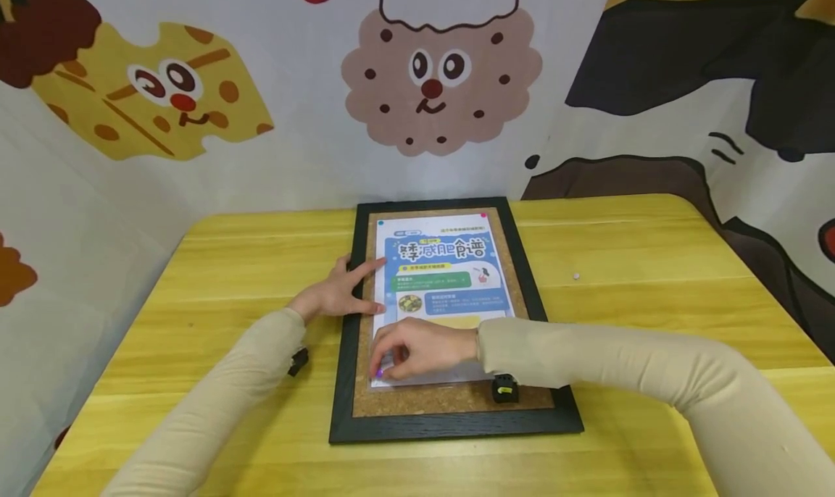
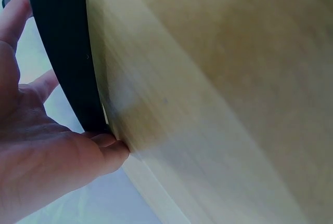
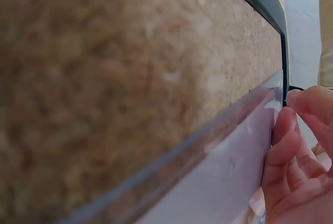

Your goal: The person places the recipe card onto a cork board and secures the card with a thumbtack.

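A printed poster [image 1: 457,278] in a clear sleeve lies on a black-framed corkboard [image 1: 450,401]. My right hand [image 1: 420,348] reaches across it and pinches a small purple push pin [image 1: 380,373] at its lower left corner. In the right wrist view the fingertips [image 3: 285,122] are at the sleeve's edge, and the pin is hidden. My left hand [image 1: 335,290] rests over the frame's left side, thumb and index finger stretched onto the poster's left edge. In the left wrist view its other fingers [image 2: 112,151] are bent against the frame's outer edge [image 2: 67,52].
A blue pin [image 1: 381,222] and a pink pin [image 1: 483,215] sit at the poster's top corners. Right of the board, a tiny white bit [image 1: 576,276] lies on the yellow wood-grain table [image 1: 639,265]. A cartoon-printed cloth [image 1: 293,171] hangs behind the table.
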Available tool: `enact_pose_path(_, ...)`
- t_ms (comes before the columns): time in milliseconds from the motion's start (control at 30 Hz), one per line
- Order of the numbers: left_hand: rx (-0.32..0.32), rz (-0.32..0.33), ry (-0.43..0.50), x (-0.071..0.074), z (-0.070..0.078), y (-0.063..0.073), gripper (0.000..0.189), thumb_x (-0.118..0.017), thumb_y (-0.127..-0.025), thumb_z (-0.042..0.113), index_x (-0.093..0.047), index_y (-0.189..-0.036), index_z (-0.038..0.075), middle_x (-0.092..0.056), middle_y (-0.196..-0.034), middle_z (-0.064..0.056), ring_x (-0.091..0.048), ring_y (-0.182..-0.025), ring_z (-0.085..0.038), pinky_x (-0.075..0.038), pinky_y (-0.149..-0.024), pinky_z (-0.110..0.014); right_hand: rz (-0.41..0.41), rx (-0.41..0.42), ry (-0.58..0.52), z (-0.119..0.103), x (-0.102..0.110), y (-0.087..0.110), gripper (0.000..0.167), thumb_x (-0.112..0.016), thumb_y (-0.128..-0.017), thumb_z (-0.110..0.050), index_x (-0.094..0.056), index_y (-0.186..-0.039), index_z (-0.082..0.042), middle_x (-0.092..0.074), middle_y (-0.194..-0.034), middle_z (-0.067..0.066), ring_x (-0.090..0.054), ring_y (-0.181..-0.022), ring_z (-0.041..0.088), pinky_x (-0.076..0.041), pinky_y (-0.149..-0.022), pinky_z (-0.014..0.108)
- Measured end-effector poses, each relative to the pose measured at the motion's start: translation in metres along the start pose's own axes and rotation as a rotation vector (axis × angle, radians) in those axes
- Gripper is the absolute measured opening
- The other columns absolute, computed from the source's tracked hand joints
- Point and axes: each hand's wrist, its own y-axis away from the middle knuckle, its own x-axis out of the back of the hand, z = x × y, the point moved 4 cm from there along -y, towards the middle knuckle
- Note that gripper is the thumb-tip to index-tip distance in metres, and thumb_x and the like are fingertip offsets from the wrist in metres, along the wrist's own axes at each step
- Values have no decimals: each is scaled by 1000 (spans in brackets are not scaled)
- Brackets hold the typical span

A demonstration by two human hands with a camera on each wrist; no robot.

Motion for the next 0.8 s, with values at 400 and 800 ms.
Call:
enact_pose_path(400,-10,-5,-15,3,3,0,90,-71,-87,42,-18,-156,22,11,-152,-34,-6,-135,-58,-17,-101,-72,17,23,36,-1,-1,-3,14,-71,-88,-6,-76,-102,-9,-61,-104,-2,-54,-67,0,-49,-63,19)
enact_pose_path(800,-15,-15,-22,2,2,0,89,-70,-88,42,-17,-156,22,12,-151,-35,-5,-136,-58,-17,-101,-72,1,44,32,1,-6,-6,13,-72,-89,-13,-77,-100,-10,-61,-95,-6,-54,-69,-2,-49,-65,19)
